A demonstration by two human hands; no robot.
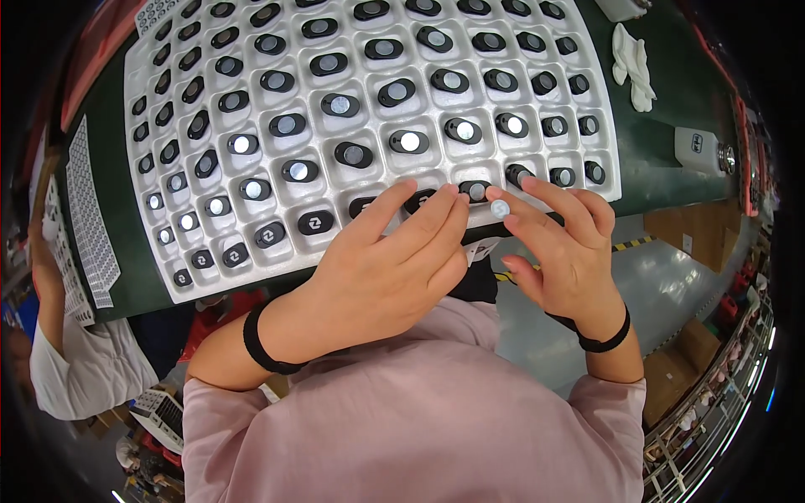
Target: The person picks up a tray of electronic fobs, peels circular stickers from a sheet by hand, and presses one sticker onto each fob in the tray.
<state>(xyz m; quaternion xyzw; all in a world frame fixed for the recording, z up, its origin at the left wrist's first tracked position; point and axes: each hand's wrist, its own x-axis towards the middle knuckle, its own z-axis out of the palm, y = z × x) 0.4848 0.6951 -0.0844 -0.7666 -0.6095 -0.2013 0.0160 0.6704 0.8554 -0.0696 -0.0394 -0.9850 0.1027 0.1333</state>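
Observation:
A white moulded tray (277, 272) holds rows of small black oval pieces, one to a pocket. Many carry a round silvery disc on top; several in the nearest row show a white mark instead. My left hand (394, 260) lies over the near edge, fingers stretched out, tips at the nearest row beside an oval piece with a disc (476, 191). Its thumb is mostly hidden. In my right hand (574, 251), a small pale round disc (500, 209) is held between fingertips just above the tray's near rim. The right thumb stands apart from it.
Perforated white sheets (90, 218) lie left of the tray on the dark green table (138, 289). To the right are a white glove (633, 67) and a white bottle (700, 151) with a metal cap. Another person's arm (49, 281) is at far left. Cardboard boxes (692, 235) stand on the floor.

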